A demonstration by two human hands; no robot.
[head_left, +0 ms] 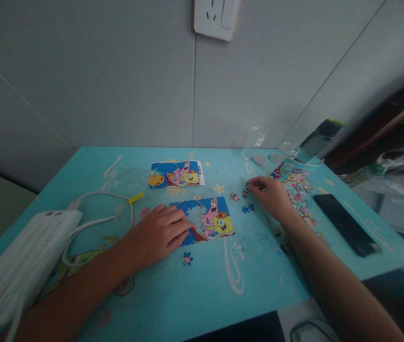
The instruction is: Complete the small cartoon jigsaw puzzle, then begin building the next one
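A partly assembled jigsaw puzzle with pink and yellow cartoon figures on blue lies mid-table, with a gap in its upper left. My left hand rests flat over the puzzle's left side, fingers stretched out, covering part of it. Above the puzzle is a picture card with a matching scene. To the right, my right hand pinches a small dark blue puzzle piece at its fingertips. Loose pieces lie near it, and a single puzzle piece sits below the puzzle.
A white power strip with cables stands at the left. Many pieces are heaped beside a colourful packet at right. A black phone-like slab lies farther right. Clear plastic containers stand against the wall.
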